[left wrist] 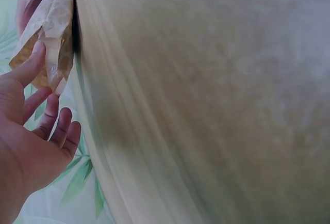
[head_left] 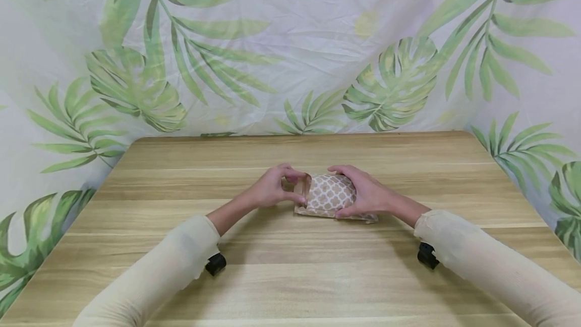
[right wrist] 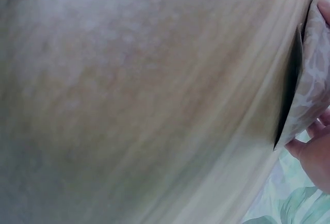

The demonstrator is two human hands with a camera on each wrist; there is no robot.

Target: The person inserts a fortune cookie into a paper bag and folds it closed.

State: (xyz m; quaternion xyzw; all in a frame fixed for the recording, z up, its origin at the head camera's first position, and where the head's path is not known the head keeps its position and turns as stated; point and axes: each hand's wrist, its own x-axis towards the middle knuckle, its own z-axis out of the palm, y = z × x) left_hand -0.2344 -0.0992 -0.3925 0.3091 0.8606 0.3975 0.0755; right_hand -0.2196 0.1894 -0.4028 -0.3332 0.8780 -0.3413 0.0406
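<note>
paper bag (head_left: 331, 192), tan with a white quatrefoil lattice, lies on its side on the wood-grain table (head_left: 295, 286), around the middle of the tabletop's width and nearer its far edge. its body bulges, and a flatter strip of the same paper runs along the near side. the mouth (left wrist: 53, 61) faces the left hand (head_left: 274, 185) and stands parted, with plain brown paper showing inside.

the right hand (head_left: 371, 195) grasps the bag from its right end, thumb along the near side and fingers over the far side. the left hand is at the mouth, with thumb and forefinger reaching to its edges and the other fingers loosely bent; the view is too poor to tell whether they pinch the paper or only touch it.

cream sleeves cover both forearms, the left sleeve (head_left: 154, 271) and the right sleeve (head_left: 495, 266) ending short of the wrists. a small black device (head_left: 215, 264) shows under the left cuff, and another black device (head_left: 427, 255) under the right. behind the table hangs a pale cloth (head_left: 308, 64) printed with green leaves, creased in places.
</note>
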